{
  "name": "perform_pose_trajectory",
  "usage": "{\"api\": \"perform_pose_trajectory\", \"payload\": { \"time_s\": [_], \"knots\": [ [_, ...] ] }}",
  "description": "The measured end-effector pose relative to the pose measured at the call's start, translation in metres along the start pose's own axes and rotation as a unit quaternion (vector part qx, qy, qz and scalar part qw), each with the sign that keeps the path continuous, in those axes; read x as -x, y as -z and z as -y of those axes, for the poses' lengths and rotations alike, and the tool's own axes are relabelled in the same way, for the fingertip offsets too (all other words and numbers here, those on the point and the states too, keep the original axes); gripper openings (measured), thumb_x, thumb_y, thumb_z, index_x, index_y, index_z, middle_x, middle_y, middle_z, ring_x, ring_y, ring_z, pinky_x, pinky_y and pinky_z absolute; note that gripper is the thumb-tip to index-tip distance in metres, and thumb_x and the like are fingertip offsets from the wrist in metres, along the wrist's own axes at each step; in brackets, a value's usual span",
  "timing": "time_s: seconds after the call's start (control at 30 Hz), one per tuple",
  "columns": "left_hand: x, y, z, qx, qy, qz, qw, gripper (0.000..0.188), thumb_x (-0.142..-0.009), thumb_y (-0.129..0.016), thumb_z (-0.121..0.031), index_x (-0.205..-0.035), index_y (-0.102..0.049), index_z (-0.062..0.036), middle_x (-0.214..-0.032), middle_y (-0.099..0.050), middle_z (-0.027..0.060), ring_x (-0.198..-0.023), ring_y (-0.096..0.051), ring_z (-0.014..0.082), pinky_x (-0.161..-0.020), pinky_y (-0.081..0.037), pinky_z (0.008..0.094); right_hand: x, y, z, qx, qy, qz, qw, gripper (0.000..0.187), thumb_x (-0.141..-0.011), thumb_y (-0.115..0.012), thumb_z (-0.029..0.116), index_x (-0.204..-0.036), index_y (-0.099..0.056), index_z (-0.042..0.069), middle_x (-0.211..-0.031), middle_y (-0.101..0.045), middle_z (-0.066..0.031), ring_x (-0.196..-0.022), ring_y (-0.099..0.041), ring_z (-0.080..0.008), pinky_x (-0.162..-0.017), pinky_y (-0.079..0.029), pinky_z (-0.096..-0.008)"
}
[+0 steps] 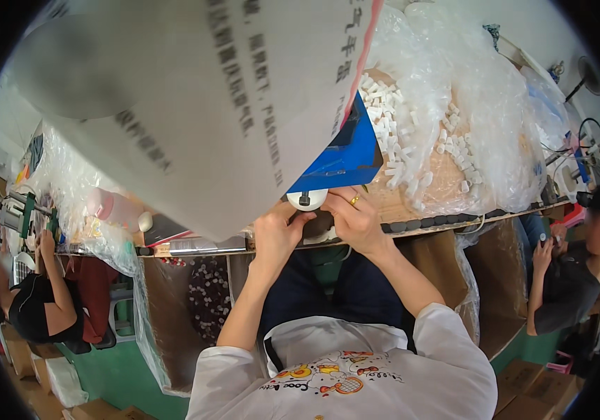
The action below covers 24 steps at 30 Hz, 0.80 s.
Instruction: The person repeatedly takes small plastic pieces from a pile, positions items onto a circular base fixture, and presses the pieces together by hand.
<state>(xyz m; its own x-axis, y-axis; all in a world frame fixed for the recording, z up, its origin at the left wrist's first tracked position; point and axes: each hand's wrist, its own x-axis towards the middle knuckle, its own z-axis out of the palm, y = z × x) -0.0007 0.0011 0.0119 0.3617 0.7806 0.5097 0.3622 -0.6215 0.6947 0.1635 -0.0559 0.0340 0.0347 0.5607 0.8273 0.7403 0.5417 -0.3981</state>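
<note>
Both hands are together at the table's near edge, under a blue machine (pixel 349 157). From it a white rounded part (pixel 307 200) with a small black piece on it sticks out between them. My left hand (pixel 277 229) is closed, its thumb and fingers pinched just below and left of the white part. Just to the right, my right hand (pixel 358 220), with a ring on one finger, has its fingers bent and closed against the white part's side. Whatever small thing lies in the fingers is too hidden to name.
A large printed paper sheet (pixel 174 119) covers the upper left. Many small white plastic pieces (pixel 398 133) lie among clear plastic sheeting (pixel 496 140). Cardboard boxes (pixel 433 269) stand below the table; one holds dark round pieces (pixel 209 297). Co-workers (pixel 54 294) sit at either side.
</note>
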Motion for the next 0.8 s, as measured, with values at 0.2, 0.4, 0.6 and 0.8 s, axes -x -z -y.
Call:
{"api": "perform_pose_trajectory", "payload": {
  "time_s": [0.2,0.4,0.6,0.8],
  "knots": [
    [0.011,-0.013,-0.002,-0.068,-0.02,-0.04,0.997,0.016,-0.073,-0.084,-0.012,-0.082,-0.074,-0.0037,-0.061,-0.061,0.0093,-0.057,-0.057,0.0255,-0.055,-0.043,0.0392,0.002,0.004,0.003,0.077,0.086,0.073,0.991,0.02,-0.074,-0.066,-0.001,-0.093,-0.067,0.003,-0.102,-0.067,-0.0091,-0.082,-0.066,-0.0288,-0.068,-0.054,-0.0366],
    [0.022,-0.028,-0.006,-0.054,0.009,-0.114,0.992,0.031,-0.069,-0.086,-0.01,-0.061,-0.057,-0.003,-0.059,-0.054,0.0094,-0.057,-0.053,0.0295,-0.054,-0.04,0.0415,0.016,-0.006,0.001,-0.019,-0.037,0.007,0.999,0.014,-0.082,-0.066,-0.004,-0.095,-0.066,0.001,-0.104,-0.068,-0.0115,-0.084,-0.067,-0.0293,-0.069,-0.054,-0.0361],
    [0.017,-0.027,-0.006,-0.091,0.009,-0.125,0.988,0.031,-0.068,-0.088,-0.016,-0.063,-0.058,-0.0071,-0.054,-0.047,0.0029,-0.06,-0.048,0.024,-0.064,-0.036,0.0393,0.005,-0.005,0.004,-0.085,-0.097,0.028,0.991,0.013,-0.087,-0.065,-0.003,-0.1,-0.066,0.0,-0.107,-0.068,-0.0129,-0.087,-0.067,-0.032,-0.072,-0.053,-0.0352],
    [0.014,-0.029,-0.002,-0.066,0.046,-0.138,0.987,0.037,-0.066,-0.089,-0.016,-0.062,-0.055,-0.0036,-0.057,-0.046,0.0065,-0.061,-0.046,0.0281,-0.062,-0.037,0.041,0.001,0.005,-0.001,-0.092,-0.076,0.08,0.99,0.013,-0.087,-0.062,-0.004,-0.1,-0.065,-0.001,-0.11,-0.067,-0.013,-0.087,-0.066,-0.0326,-0.072,-0.053,-0.0374]
  ]
}}
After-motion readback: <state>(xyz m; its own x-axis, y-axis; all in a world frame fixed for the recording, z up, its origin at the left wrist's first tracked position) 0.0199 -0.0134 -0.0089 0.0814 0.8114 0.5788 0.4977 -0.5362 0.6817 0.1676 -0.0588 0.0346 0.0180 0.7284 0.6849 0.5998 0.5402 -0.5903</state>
